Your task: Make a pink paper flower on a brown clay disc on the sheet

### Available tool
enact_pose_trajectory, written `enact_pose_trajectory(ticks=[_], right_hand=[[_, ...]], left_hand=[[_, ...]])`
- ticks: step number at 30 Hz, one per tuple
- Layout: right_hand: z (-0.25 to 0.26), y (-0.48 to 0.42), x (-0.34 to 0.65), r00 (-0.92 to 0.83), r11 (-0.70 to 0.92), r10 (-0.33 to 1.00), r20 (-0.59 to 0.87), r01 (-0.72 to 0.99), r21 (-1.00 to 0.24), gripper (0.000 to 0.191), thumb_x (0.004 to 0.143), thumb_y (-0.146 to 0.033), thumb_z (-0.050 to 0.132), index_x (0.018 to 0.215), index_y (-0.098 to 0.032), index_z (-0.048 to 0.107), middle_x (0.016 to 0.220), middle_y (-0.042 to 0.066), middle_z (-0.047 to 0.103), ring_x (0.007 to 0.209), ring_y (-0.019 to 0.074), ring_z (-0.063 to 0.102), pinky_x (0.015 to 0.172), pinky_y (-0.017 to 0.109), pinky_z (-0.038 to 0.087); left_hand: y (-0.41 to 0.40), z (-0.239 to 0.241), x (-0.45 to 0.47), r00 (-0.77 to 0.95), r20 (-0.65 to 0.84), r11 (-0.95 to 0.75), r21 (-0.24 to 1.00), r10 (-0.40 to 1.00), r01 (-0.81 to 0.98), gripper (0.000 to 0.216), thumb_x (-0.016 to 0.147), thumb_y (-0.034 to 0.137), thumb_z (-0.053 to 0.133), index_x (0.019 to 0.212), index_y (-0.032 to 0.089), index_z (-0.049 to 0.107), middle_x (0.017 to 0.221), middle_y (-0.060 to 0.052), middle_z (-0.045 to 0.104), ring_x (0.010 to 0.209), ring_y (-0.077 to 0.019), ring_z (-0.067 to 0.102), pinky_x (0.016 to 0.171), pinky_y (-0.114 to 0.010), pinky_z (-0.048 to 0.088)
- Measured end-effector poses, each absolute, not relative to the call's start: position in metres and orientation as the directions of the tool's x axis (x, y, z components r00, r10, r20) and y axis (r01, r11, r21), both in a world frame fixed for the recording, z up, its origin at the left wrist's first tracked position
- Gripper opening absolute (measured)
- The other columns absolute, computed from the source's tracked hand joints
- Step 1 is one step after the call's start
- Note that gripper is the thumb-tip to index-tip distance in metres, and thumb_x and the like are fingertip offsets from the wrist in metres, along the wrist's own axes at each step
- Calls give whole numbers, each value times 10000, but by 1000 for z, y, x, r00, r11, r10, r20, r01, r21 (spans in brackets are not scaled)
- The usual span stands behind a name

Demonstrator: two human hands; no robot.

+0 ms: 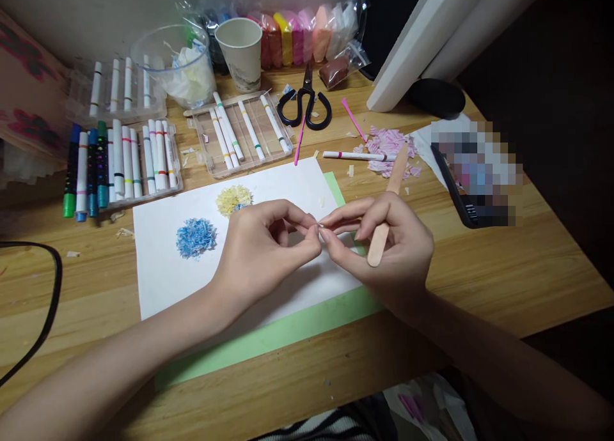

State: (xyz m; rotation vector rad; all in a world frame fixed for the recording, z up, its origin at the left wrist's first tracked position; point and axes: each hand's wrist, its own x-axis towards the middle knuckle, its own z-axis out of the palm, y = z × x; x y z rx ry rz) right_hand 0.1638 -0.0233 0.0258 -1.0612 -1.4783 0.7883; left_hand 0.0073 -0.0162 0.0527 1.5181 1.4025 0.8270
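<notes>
White sheet [163,281] is laid on the wooden table [542,255], over a green sheet [297,334]. Above it, the left hand [263,243] is held with thumb and fingertips pressed together, nearly met by those of the right hand [396,236]. A wooden stick [378,245] is clasped in the right hand's curled fingers. Blue shreds [196,238] and yellow shreds [233,199] are heaped on the white sheet. A tiny pale scrap [320,225] (too small to be identified) is pinched between both hands' fingertips.

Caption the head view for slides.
Left hand and right hand meet over white paper near a blue clump and a yellow clump, wooden stick in the right.
</notes>
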Motion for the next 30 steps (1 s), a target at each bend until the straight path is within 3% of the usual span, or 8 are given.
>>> enact_pose_trajectory(ticks=[5, 13, 23, 30], right_hand=[[24, -25, 163, -2, 366, 927, 375, 230, -902, 342, 634, -41, 718, 679, -228, 435, 796, 14, 708, 725, 177, 698, 614, 295, 593], [25, -23, 164, 26, 333, 938, 346, 207, -920, 335, 662, -45, 700, 694, -237, 427, 766, 5, 686, 753, 176, 681, 624, 304, 584], [26, -12, 171, 107, 225, 965, 240, 134, -965, 301, 691, -86, 705, 682, -224, 438, 735, 5, 672, 692, 157, 656, 617, 292, 569], [22, -7, 174, 139, 158, 977, 163, 48, -986, 296, 701, -150, 730, 687, -213, 441, 735, -6, 672, 633, 129, 644, 571, 260, 563]], left_hand=[[-17, 52, 8, 146, -64, -8, 895, 987, 445, 95, 714, 237, 667, 699, 149, 699, 435, 60, 429, 432, -55, 336, 416, -185, 268], [-17, 55, 9, 141, -70, 0, 897, 988, 442, 77, 717, 218, 649, 711, 150, 686, 483, 44, 499, 439, -57, 350, 413, -185, 272], [-11, 56, 8, 86, -134, 85, 901, 987, 426, 44, 687, 185, 623, 678, 146, 643, 478, 43, 482, 456, -64, 397, 432, -177, 301], [-11, 55, 6, 80, -155, 113, 915, 985, 388, 59, 706, 209, 646, 726, 153, 653, 631, -9, 615, 501, -79, 447, 448, -193, 330]])
